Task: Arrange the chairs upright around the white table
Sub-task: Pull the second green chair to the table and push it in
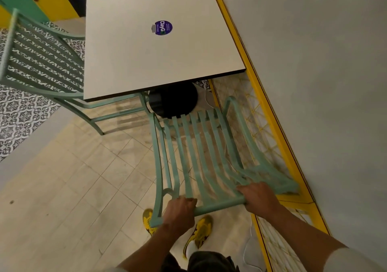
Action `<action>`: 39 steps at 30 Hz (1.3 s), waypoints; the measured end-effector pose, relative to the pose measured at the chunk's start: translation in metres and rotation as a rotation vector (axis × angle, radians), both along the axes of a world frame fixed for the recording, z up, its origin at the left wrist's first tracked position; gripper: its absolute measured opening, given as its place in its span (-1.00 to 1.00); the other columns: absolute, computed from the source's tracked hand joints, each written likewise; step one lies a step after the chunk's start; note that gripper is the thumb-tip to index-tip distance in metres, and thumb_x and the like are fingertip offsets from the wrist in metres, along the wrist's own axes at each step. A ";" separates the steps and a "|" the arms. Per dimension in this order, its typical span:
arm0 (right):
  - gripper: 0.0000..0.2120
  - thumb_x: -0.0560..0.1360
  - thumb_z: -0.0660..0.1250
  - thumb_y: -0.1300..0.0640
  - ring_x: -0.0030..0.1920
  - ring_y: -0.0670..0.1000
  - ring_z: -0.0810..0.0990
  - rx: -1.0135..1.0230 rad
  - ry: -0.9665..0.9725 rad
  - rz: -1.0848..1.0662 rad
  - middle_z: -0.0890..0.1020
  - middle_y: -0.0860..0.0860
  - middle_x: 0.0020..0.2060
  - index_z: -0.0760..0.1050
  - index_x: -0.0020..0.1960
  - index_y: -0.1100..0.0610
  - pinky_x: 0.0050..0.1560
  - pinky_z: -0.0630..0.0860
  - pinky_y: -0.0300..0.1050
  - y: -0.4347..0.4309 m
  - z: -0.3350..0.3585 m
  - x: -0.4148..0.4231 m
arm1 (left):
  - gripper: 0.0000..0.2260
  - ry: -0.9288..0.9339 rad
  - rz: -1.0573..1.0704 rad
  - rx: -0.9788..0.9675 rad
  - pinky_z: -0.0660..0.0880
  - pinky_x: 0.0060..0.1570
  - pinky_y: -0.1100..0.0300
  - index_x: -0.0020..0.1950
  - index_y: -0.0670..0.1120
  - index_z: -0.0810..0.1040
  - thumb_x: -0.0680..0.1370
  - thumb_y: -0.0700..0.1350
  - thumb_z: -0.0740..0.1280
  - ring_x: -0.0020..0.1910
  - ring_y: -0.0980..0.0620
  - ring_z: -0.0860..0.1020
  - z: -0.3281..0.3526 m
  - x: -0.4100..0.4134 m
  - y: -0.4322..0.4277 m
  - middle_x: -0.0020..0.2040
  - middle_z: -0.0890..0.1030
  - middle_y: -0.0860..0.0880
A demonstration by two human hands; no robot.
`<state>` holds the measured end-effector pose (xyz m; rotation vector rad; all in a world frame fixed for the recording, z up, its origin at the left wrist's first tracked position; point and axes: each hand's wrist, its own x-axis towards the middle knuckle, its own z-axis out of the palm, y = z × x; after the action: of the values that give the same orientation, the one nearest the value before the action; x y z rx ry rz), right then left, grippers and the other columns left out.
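Note:
A square white table (129,48) with a round purple sticker stands ahead on a black pedestal base (176,100). In front of it is a mint-green slatted metal chair (201,152), facing the table. My left hand (181,210) and my right hand (256,196) both grip the top rail of its backrest. The chair's right side looks blurred. A second mint-green chair (39,58) stands at the table's left side, its seat partly under the tabletop.
A grey wall (324,83) with a yellow border strip (270,108) runs close along the right of the table and chair. Beige floor tiles (73,188) spread to the left, patterned tiles farther left. My yellow shoes (201,232) are beneath the backrest.

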<state>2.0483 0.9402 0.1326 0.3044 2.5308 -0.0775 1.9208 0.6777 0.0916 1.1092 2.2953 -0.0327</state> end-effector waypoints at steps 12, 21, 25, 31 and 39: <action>-0.55 0.62 0.38 0.02 0.27 0.09 0.71 0.089 -0.027 -0.019 0.75 -0.02 0.23 0.57 0.50 -0.13 0.26 0.63 0.02 0.033 0.004 -0.053 | -0.80 0.080 0.029 0.008 0.67 0.00 0.05 0.23 0.06 0.65 0.61 -0.05 0.38 -0.11 -0.01 0.67 -0.002 -0.048 0.042 -0.06 0.69 0.04; -0.67 0.62 0.39 0.09 0.19 0.10 0.72 0.107 0.033 -0.047 0.75 -0.02 0.13 0.66 0.35 -0.13 0.16 0.59 0.01 0.047 0.007 -0.103 | -0.70 0.122 0.072 0.070 0.67 0.03 0.08 0.36 0.07 0.65 0.63 0.01 0.43 -0.08 0.02 0.69 0.002 -0.100 0.063 -0.01 0.71 0.03; -0.72 0.61 0.40 0.08 0.16 0.10 0.72 0.115 0.030 -0.052 0.74 -0.03 0.09 0.68 0.29 -0.12 0.12 0.58 0.00 0.052 0.007 -0.115 | -0.69 0.120 0.074 0.053 0.68 0.04 0.06 0.39 0.07 0.64 0.64 0.00 0.43 -0.10 0.02 0.69 0.003 -0.111 0.069 -0.03 0.70 0.03; -0.69 0.61 0.43 0.05 0.16 0.11 0.72 0.121 0.050 -0.077 0.75 -0.02 0.10 0.69 0.32 -0.13 0.19 0.55 0.02 0.050 0.009 -0.115 | -0.61 0.078 0.088 0.022 0.68 0.06 0.06 0.47 0.09 0.58 0.63 -0.02 0.43 -0.06 0.02 0.68 0.004 -0.115 0.071 0.03 0.69 0.02; -0.75 0.65 0.39 0.00 0.18 0.12 0.71 0.085 0.002 -0.133 0.75 0.01 0.13 0.68 0.29 -0.05 0.26 0.56 0.07 0.044 0.023 -0.114 | -0.67 -0.072 0.090 0.026 0.66 0.18 -0.01 0.43 -0.01 0.59 0.66 -0.04 0.39 0.08 -0.06 0.68 0.015 -0.121 0.070 0.12 0.69 -0.06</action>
<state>1.9346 0.9844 0.1559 0.5063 2.5181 -0.0220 1.8002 0.7479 0.1064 1.0021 2.2848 0.0708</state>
